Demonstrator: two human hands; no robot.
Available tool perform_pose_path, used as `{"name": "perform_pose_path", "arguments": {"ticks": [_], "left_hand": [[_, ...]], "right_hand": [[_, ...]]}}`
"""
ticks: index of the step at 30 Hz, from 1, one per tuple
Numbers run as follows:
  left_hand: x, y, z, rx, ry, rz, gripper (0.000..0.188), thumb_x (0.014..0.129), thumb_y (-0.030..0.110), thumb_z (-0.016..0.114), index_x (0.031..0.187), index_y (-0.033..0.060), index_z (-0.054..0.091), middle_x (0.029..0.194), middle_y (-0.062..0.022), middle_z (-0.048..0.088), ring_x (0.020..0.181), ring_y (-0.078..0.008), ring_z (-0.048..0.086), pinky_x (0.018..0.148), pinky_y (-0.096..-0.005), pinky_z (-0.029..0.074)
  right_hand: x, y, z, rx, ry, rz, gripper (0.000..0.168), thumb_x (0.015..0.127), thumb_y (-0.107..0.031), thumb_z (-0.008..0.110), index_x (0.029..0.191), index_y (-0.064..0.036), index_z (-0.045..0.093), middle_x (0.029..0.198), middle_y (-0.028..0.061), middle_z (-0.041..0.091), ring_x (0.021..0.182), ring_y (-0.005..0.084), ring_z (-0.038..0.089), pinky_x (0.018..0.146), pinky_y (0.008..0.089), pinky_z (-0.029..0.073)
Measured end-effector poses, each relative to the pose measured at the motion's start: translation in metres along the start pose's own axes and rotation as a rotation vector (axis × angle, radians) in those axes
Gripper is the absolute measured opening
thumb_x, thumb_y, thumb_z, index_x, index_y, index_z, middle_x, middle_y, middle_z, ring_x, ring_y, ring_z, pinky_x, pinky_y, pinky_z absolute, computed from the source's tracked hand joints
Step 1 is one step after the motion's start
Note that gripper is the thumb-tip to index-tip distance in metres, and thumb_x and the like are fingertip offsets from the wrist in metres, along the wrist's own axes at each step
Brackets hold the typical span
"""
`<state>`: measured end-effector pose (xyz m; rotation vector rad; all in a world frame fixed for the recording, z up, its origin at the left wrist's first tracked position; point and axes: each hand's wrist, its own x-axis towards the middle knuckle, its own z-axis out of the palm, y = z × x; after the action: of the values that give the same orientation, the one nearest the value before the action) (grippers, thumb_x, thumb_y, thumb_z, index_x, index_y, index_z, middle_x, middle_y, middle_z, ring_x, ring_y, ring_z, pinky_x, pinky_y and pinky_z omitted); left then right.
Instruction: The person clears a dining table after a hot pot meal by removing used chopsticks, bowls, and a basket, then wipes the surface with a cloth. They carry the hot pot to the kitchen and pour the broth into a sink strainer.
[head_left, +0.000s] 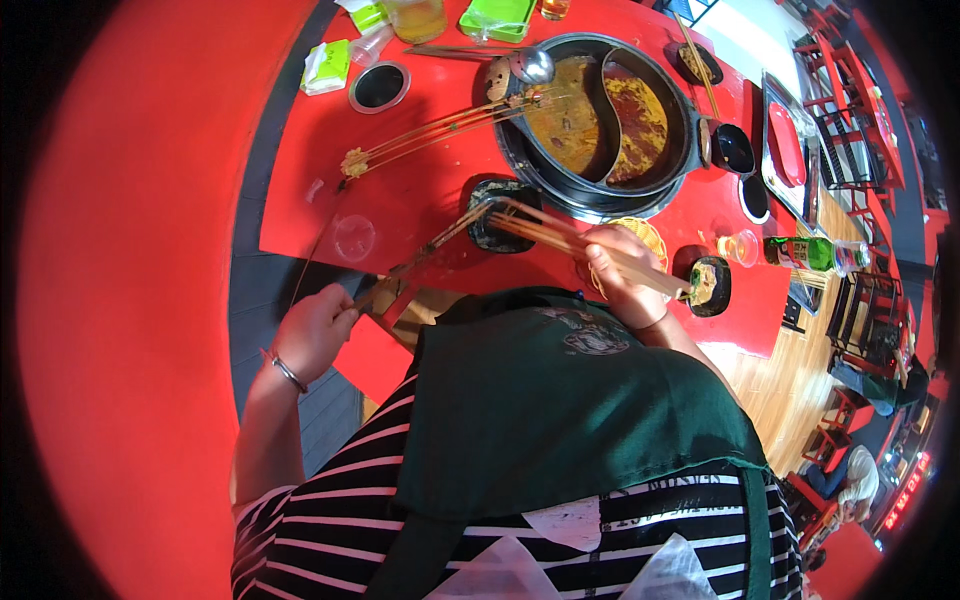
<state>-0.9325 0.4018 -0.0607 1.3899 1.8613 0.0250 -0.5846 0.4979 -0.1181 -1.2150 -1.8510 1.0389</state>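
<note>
My left hand (319, 322) grips a bundle of thin skewers (409, 262) at the lower left, just off the table edge. The skewers slant up to a black bowl (491, 241) that has remains of sauce in it. My right hand (622, 274) holds wooden chopsticks (559, 236), their tips over this bowl, close to the skewer ends. Whether the tips pinch anything cannot be made out. Beyond the bowl stands a divided hot pot (684, 150), pale broth on one side and red oily broth on the other. More bamboo skewers (435, 135) lean across its left rim.
A metal ladle (534, 66) rests at the pot's rim. Near my right hand are a yellow basket (649, 232), a sauce bowl (709, 289), a plastic cup (741, 247) and a green bottle (799, 253). A clear lid-like disc (354, 238) lies left on the red table (420, 199).
</note>
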Motion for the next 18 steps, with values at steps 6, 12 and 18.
{"name": "perform_pose_path", "arguments": {"ticks": [6,12,18], "left_hand": [[0.017,-0.004,0.006,-0.525,-0.095,-0.080,0.009,0.087,0.012,0.047,0.087,0.0033,0.047,0.061,-0.0014,0.052,0.043,-0.0046,0.040,0.039,-0.0192,0.031],[0.037,0.018,0.010,-0.676,-0.046,-0.011,0.007,0.088,0.010,0.045,0.091,0.0031,0.047,0.063,-0.0024,0.052,0.045,-0.0048,0.040,0.040,-0.0188,0.031],[0.057,0.034,0.019,-0.762,0.002,0.096,0.007,0.089,0.009,0.043,0.090,0.0032,0.047,0.065,-0.0025,0.053,0.045,-0.0044,0.041,0.041,-0.0173,0.032]], "right_hand": [[-0.007,0.003,-0.023,0.165,0.155,0.073,0.016,0.089,-0.015,0.051,0.095,0.000,0.057,0.084,0.0071,0.059,0.079,0.0150,0.056,0.072,0.0266,0.044],[-0.014,-0.011,-0.048,0.587,0.309,0.301,0.022,0.090,-0.019,0.049,0.097,0.001,0.054,0.093,0.0101,0.059,0.085,0.0175,0.057,0.075,0.0287,0.048],[-0.021,-0.006,-0.057,0.715,0.409,0.328,0.028,0.089,-0.025,0.051,0.100,0.000,0.053,0.099,0.0110,0.055,0.087,0.0198,0.056,0.072,0.0309,0.050]]}}
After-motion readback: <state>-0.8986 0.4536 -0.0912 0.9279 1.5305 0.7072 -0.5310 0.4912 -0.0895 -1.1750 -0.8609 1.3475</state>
